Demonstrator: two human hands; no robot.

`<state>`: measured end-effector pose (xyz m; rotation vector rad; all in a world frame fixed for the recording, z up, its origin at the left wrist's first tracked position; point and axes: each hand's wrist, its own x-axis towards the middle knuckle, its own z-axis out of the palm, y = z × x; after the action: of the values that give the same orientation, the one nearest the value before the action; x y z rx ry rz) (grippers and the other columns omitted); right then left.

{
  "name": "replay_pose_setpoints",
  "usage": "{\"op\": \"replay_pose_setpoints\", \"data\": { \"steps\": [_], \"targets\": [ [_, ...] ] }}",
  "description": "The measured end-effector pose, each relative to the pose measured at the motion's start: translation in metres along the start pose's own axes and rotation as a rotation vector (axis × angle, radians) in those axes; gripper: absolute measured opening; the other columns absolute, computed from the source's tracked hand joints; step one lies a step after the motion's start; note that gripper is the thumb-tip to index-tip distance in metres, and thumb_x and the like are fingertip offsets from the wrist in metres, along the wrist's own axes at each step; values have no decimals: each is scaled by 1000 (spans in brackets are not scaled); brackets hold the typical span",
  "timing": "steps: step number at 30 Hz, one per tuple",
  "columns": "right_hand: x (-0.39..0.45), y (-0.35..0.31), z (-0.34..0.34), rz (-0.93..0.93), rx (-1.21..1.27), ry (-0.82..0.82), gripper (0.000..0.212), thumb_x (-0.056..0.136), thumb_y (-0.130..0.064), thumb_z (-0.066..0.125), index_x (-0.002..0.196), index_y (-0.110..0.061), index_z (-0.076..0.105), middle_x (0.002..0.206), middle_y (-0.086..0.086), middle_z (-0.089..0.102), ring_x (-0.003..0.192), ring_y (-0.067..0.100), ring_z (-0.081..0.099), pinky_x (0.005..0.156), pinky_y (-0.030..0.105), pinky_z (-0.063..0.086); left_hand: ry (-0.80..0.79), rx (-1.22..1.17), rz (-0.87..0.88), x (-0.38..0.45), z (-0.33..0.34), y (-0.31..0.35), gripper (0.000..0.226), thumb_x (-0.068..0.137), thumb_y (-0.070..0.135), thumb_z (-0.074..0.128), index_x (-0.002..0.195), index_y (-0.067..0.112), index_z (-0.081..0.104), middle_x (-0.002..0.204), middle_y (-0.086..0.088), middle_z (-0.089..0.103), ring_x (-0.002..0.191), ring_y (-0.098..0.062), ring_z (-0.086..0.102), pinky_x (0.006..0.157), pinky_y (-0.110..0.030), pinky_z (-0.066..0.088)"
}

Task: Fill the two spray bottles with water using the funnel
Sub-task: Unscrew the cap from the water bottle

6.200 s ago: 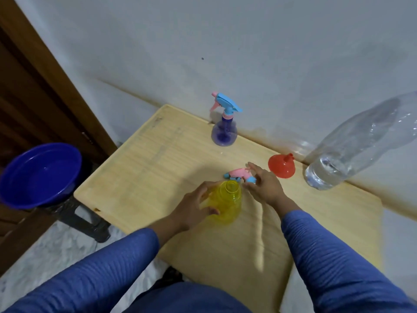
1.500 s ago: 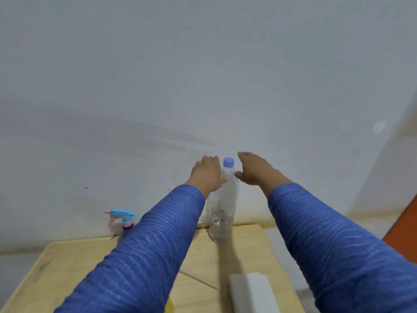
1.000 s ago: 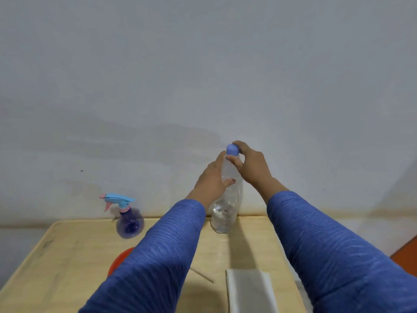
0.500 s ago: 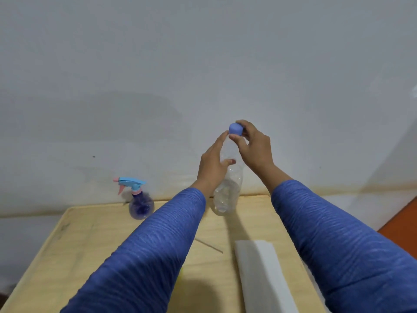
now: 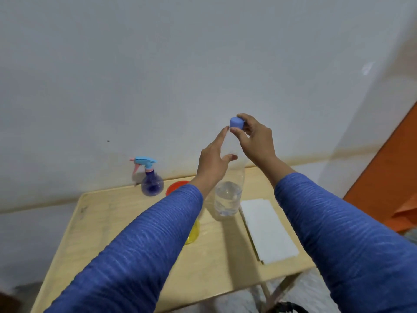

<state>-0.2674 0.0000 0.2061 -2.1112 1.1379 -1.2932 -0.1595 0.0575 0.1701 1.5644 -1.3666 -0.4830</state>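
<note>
Fingers of right hand (image 5: pixel 256 138) pinch blue cap (image 5: pixel 236 122); left hand (image 5: pixel 213 161) steadies water bottle (image 5: pixel 228 199), fingers relaxed. Uncapping underway; funnel (image 5: pixel 177 187) must be seated next.

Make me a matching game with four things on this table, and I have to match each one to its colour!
Things:
1. bottle cap
2. funnel
3. spray bottle by the wall
4. pad on the table

Colours:
A. white
B. purple body with a light blue and pink trigger
C. red
D. blue

Right pairs: 1-D, 2-C, 3-B, 4-A.

The right hand pinches the cap at the top of the clear water bottle, while the left hand steadies the bottle.
</note>
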Motion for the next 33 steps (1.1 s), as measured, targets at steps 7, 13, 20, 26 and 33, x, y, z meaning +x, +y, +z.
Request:
{"op": "replay_pose_setpoints", "data": {
  "steps": [7,13,20,26,33],
  "targets": [
    [-39,1,5,59,-2,-8,39,87,-25,65,123,-13,57,114,3,67,100,14,62,89,20,46,-36,-22,-30,-31,5,-17,77,84,9,66,145,36,27,139,-2,49,126,-22,47,99,-27,38],
    [-56,4,10,128,50,3,37,86,-25,67,121,-15,58,113,0,66,96,12,60,89,22,48,14,22,-10,-44,14,-29,74,85,9,65,144,35,29,136,-3,52,126,-20,46,93,-18,34],
    [-46,-5,15,198,78,108,32,79,-29,73,106,-15,64,108,-1,60,92,6,54,82,20,44,11,38,-20,-42,16,-32,73,86,16,67,145,34,27,135,-3,53,124,-19,48,94,-18,33],
    [-38,-4,4,181,177,-111,29,86,-21,66,115,-17,66,116,0,63,104,14,57,97,31,47,0,-15,-28,-42,10,-37,79,83,12,68,143,42,26,143,3,45,128,-20,46,107,-33,38],
    [-32,1,-7,153,170,-179,47,81,-27,73,124,-19,56,108,-2,61,100,8,56,92,23,47,-41,-46,-45,-39,8,-34,81,81,12,70,142,44,27,141,0,47,127,-22,46,105,-33,37]
  ]
}}
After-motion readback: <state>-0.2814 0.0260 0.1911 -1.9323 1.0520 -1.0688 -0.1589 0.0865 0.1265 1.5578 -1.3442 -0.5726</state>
